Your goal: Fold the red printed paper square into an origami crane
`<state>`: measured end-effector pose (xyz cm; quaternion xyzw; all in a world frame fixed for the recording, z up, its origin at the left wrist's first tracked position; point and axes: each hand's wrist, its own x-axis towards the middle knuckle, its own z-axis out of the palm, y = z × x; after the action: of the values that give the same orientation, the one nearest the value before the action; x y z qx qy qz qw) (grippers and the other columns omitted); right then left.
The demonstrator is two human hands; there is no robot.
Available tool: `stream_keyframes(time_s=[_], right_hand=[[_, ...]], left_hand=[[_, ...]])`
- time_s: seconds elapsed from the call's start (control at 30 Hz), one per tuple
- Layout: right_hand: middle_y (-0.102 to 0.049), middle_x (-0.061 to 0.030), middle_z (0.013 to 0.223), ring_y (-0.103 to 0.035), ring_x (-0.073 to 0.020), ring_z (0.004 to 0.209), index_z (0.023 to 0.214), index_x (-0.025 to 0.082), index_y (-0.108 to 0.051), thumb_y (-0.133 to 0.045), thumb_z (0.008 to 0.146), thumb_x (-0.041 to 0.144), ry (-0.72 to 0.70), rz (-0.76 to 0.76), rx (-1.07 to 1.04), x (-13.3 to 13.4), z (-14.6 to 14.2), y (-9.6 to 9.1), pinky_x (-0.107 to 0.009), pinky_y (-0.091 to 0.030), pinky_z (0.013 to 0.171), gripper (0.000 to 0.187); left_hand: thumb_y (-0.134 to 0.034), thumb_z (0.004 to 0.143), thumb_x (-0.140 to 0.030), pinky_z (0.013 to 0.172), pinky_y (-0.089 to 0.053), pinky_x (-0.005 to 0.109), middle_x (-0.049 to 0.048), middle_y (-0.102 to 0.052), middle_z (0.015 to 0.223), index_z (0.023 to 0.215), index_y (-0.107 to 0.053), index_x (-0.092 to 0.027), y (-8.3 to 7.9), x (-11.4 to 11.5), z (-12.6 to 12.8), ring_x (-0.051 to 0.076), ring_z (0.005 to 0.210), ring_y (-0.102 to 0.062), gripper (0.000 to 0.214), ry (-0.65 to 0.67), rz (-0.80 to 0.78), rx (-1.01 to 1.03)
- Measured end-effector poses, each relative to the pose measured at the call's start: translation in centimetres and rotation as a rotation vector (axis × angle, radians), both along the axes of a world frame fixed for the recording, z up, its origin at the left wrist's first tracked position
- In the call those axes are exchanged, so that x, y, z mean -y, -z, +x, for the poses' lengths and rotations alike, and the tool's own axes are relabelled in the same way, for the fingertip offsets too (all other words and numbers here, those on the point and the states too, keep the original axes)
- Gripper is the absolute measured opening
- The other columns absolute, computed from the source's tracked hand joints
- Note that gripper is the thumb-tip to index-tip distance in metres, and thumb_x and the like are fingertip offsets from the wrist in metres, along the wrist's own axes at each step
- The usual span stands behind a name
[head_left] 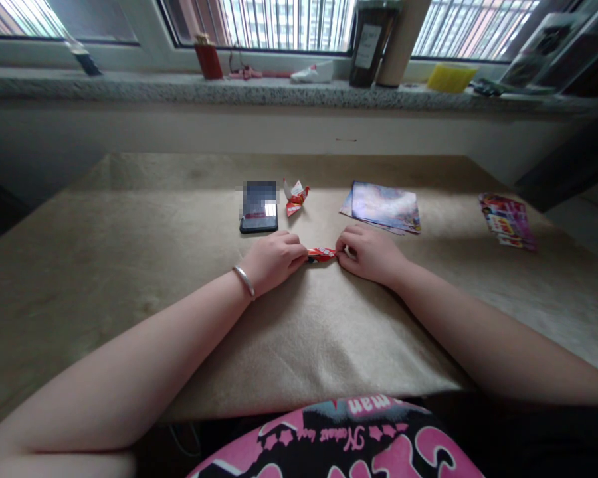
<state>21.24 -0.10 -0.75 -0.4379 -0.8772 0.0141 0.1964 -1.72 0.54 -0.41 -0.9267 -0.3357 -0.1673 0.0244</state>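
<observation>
A plain silver bangle (244,281) and a pink-and-black printed top (329,438) with white lettering (363,405)

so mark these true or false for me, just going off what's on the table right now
The left hand and right hand hold a folded red paper strip between them: true.
A silver bangle is on the right wrist: false, it is on the left wrist.
A phone lies on the tan mat beside a small folded red paper piece: true.
The sheets of shiny patterned paper sit on the windowsill: false, they lie on the mat.
</observation>
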Motion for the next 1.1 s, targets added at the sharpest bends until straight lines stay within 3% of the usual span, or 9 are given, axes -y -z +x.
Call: stream_keyframes(time_s=[0.1, 0.27, 0.37, 0.47, 0.73, 0.9, 1.1], right_hand=[[-0.061, -0.004, 0.082, -0.054, -0.0159, 0.076, 0.083, 0.019, -0.058, -0.054, 0.076, 0.019, -0.022, -0.062, -0.141, 0.2, -0.4, 0.1, -0.027, -0.042, 0.068, 0.008], [-0.062, -0.0054, 0.098, -0.056, -0.0136, 0.077, 0.092, 0.02, -0.053, -0.059, 0.077, 0.023, -0.133, -0.21, -0.439, 0.6, -0.9, 0.4, -0.026, -0.047, 0.065, 0.016], [-0.06, -0.0059, 0.102, -0.058, -0.0136, 0.082, 0.085, 0.02, -0.054, -0.059, 0.078, 0.024, -0.216, -0.255, -0.551, 0.6, -1.1, 0.5, -0.026, -0.049, 0.066, 0.009], [-0.062, -0.006, 0.097, -0.06, -0.0147, 0.086, 0.079, 0.02, -0.058, -0.057, 0.079, 0.021, -0.185, -0.257, -0.613, 0.5, -1.3, 0.5, -0.028, -0.051, 0.071, 0.002], [-0.066, -0.0062, 0.093, -0.061, -0.0154, 0.086, 0.081, 0.019, -0.066, -0.057, 0.076, 0.016, -0.058, -0.221, -0.553, -0.4, -1.3, 1.0, -0.03, -0.049, 0.078, 0.011], [-0.064, -0.006, 0.087, -0.059, -0.0146, 0.075, 0.08, 0.017, -0.067, -0.056, 0.076, 0.018, 0.054, -0.221, -0.488, -0.6, -1.5, 1.0, -0.027, -0.047, 0.066, 0.012], [-0.066, -0.005, 0.087, -0.055, -0.0194, 0.086, 0.077, 0.02, -0.067, -0.057, 0.074, 0.017, 0.065, -0.032, -0.273, -0.4, -1.8, 0.7, -0.034, -0.042, 0.082, 0.011]], left_hand=[[-0.053, 0.087, -0.026, 0.064, -0.04, 0.024, 0.0027, -0.063, 0.076, 0.087, -0.065, -0.017, 0.1, -0.1, 0.2, 0.013, 0.071, -0.055, 0.015, -0.055, -0.067, 0.107], [-0.058, 0.081, -0.02, 0.053, -0.036, 0.018, -0.0028, -0.061, 0.071, 0.09, -0.057, -0.016, 0.1, 0.1, 0.4, 0.008, 0.059, -0.052, 0.01, -0.164, -0.341, 0.33], [-0.053, 0.081, -0.017, 0.053, -0.037, 0.018, -0.0027, -0.059, 0.07, 0.084, -0.058, -0.017, 0.2, 0.0, 0.4, 0.007, 0.058, -0.05, 0.006, -0.138, -0.444, 0.383], [-0.05, 0.082, -0.016, 0.06, -0.042, 0.02, 0.0003, -0.061, 0.077, 0.084, -0.061, -0.016, 0.3, -0.4, 0.2, 0.009, 0.065, -0.053, 0.012, -0.039, -0.501, 0.398], [-0.045, 0.088, -0.024, 0.089, -0.046, 0.031, 0.0077, -0.06, 0.102, 0.094, -0.067, -0.015, 0.2, -0.6, 0.2, 0.016, 0.096, -0.057, 0.024, 0.092, -0.372, 0.384], [-0.049, 0.084, -0.016, 0.084, -0.048, 0.029, 0.0081, -0.062, 0.096, 0.093, -0.067, -0.014, 0.6, -0.8, 0.6, 0.015, 0.088, -0.058, 0.02, 0.082, -0.271, 0.297], [-0.052, 0.083, -0.016, 0.082, -0.046, 0.032, 0.0063, -0.066, 0.09, 0.087, -0.069, -0.015, 0.9, -1.3, 0.8, 0.016, 0.084, -0.058, 0.018, 0.025, -0.193, 0.228]])
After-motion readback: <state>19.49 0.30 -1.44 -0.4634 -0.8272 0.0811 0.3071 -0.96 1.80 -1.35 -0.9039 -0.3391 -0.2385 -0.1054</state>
